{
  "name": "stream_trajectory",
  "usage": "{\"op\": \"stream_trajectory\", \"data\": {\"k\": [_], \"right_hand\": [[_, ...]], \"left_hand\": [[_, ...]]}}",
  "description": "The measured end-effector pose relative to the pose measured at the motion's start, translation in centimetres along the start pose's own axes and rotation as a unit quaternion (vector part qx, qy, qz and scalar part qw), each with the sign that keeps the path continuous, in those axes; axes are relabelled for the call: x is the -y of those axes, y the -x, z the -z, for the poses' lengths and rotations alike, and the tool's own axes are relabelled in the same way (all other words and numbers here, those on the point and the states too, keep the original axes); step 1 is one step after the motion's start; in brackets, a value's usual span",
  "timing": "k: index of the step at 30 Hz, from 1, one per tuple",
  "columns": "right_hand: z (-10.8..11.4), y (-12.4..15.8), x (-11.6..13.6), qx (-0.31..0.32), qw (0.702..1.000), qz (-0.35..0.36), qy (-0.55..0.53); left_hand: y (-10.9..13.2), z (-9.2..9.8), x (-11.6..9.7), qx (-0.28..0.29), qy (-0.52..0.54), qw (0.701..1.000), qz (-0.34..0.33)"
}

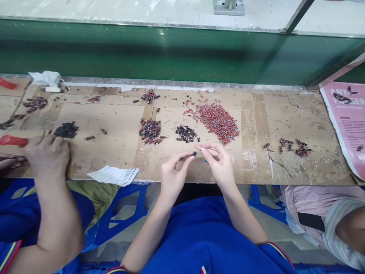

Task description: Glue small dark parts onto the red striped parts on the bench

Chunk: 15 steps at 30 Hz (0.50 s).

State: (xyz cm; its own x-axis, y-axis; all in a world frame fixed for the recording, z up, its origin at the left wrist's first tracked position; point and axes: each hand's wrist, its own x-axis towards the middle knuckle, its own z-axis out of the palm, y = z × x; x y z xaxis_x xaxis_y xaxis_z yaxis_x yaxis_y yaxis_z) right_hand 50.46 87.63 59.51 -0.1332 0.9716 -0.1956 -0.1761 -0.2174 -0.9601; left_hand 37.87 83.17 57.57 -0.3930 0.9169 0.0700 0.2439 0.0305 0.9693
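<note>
Over the front of the cardboard-covered bench, my left hand (173, 171) pinches a small black part (194, 153) between thumb and forefinger. Close to its right, my right hand (221, 163) has thumb and forefinger pressed together; whatever is between them is too small to make out. Just beyond my fingertips lies a pile of small black parts with shiny bits (186, 134). Behind my right hand spreads a large heap of small red-and-silver pieces (218, 122). To the left sits a pile of mixed red and black pieces (150, 131).
A co-worker's hand (47, 154) rests at the left beside a red-handled tool (13, 140) and a black pile (66, 130). A paper slip (114, 175) overhangs the front edge. Small clusters (302, 149) and a pink sheet (346, 125) lie right. Another person sits there.
</note>
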Motion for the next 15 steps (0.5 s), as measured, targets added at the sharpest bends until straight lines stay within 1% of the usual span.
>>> {"op": "stream_trajectory", "data": {"k": [5, 8, 15], "right_hand": [[-0.63, 0.44, -0.21, 0.026, 0.998, -0.037, -0.051], [-0.77, 0.41, -0.43, 0.018, 0.995, -0.056, -0.077], [-0.95, 0.58, -0.98, 0.003, 0.986, -0.09, -0.141]], "left_hand": [[0.24, 0.16, -0.64, 0.001, -0.037, 0.998, -0.046], [0.38, 0.17, -0.81, 0.001, -0.048, 0.997, -0.066], [0.48, 0.14, -1.1, -0.001, -0.039, 0.996, -0.083]]}}
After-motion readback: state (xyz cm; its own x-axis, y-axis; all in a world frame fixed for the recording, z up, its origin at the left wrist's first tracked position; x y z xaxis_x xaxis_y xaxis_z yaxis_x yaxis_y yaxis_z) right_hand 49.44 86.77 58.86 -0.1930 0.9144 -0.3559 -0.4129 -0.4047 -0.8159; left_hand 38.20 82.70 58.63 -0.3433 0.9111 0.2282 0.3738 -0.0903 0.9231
